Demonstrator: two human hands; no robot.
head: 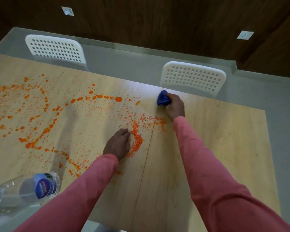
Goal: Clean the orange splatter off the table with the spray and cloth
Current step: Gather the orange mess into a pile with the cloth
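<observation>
Beyond the orange splatter (pixel 84 118), at its far right edge, my right hand (pixel 175 107) bunches the blue cloth (pixel 163 98) to wipe the surface (pixel 216 139), my left hand (pixel 118 144) lies flat beside it for balance, fingers relaxed, spray bottle (pixel 32 186) parked near-left.

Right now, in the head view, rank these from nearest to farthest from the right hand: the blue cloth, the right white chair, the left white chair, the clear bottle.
1. Blue cloth: gripped in the right hand itself.
2. Right white chair: just beyond the table's far edge.
3. Left white chair: far-left, across the table.
4. Clear bottle: near-left corner, beside the left sleeve.
</observation>
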